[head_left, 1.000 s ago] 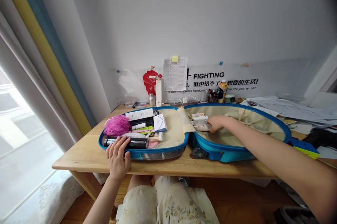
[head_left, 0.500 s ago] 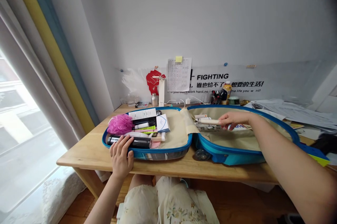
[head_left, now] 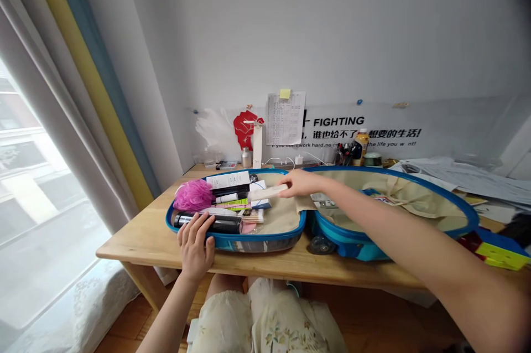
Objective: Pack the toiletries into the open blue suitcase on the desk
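Observation:
An open blue suitcase (head_left: 265, 242) lies flat on a wooden table (head_left: 145, 237). Its left half holds a pink bath puff (head_left: 194, 196), a black bottle (head_left: 222, 224), boxes and tubes. My left hand (head_left: 194, 244) rests on the front rim of that half, fingers on the black bottle. My right hand (head_left: 301, 182) holds a pale cream tube (head_left: 267, 192) over the left half, beside a white box. The right half (head_left: 415, 198) is lined with beige cloth, and a few small items lie near the hinge.
Along the wall stand a small metal bottle (head_left: 246, 157), a white lamp post (head_left: 258, 145), a yellow-capped bottle (head_left: 361, 146) and pens. Papers (head_left: 460, 176) pile at the right, with a blue and yellow object (head_left: 500, 250) at the table's right edge. Curtains (head_left: 83, 98) hang at left.
My right hand lifted a cream tube from the right half of the suitcase and carried it leftward across the hinge to above the left half. My left hand stayed on the rim.

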`<action>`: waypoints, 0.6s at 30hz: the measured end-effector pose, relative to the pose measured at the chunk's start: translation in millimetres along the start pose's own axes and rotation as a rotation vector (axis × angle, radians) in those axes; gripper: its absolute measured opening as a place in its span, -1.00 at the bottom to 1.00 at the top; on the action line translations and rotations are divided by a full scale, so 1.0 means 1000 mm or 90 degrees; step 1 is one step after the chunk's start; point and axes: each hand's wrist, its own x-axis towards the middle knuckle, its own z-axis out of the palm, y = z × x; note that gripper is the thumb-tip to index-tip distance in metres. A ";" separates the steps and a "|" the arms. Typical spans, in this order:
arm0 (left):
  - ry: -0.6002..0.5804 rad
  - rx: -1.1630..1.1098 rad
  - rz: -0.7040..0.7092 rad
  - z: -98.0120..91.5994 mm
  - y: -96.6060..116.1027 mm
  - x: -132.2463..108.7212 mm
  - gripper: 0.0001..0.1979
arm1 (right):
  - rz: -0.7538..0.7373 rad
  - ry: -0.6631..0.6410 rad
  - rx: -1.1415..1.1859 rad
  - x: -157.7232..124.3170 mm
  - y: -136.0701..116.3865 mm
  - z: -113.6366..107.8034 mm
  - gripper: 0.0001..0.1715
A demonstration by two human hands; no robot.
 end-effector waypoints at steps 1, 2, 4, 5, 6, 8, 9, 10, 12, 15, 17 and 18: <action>0.001 0.000 0.001 0.000 0.000 0.000 -0.57 | -0.006 0.002 -0.012 0.011 -0.012 0.009 -0.56; -0.001 0.001 0.002 0.000 -0.001 -0.001 -0.57 | -0.011 0.003 -0.021 0.022 -0.023 0.018 -0.60; -0.008 0.000 0.000 0.001 -0.001 -0.002 -0.57 | -0.013 0.012 -0.041 0.042 -0.044 0.036 -0.62; -0.010 0.000 -0.003 0.001 -0.001 -0.002 -0.56 | -0.010 0.020 -0.050 0.051 -0.052 0.044 -0.61; -0.011 0.001 -0.005 0.001 -0.001 -0.002 -0.56 | -0.005 0.028 -0.058 0.059 -0.060 0.051 -0.60; -0.008 0.000 -0.007 0.001 -0.001 -0.002 -0.57 | 0.007 0.038 -0.072 0.073 -0.072 0.062 -0.59; -0.006 -0.001 -0.007 0.001 0.000 -0.002 -0.57 | 0.011 0.039 -0.078 0.079 -0.077 0.066 -0.59; -0.004 -0.002 -0.007 0.001 0.000 -0.002 -0.57 | 0.013 0.037 -0.084 0.084 -0.080 0.069 -0.60; 0.000 -0.006 -0.008 0.001 0.000 -0.001 -0.57 | 0.013 0.029 -0.091 0.091 -0.083 0.074 -0.58; -0.008 -0.003 -0.012 0.001 0.000 -0.002 -0.56 | 0.006 0.023 -0.092 0.095 -0.084 0.080 -0.58; -0.012 -0.002 -0.011 0.000 -0.001 -0.002 -0.56 | -0.003 0.030 -0.082 0.094 -0.083 0.083 -0.63; -0.012 -0.003 -0.010 0.000 -0.001 -0.002 -0.56 | -0.008 0.036 -0.072 0.093 -0.082 0.082 -0.66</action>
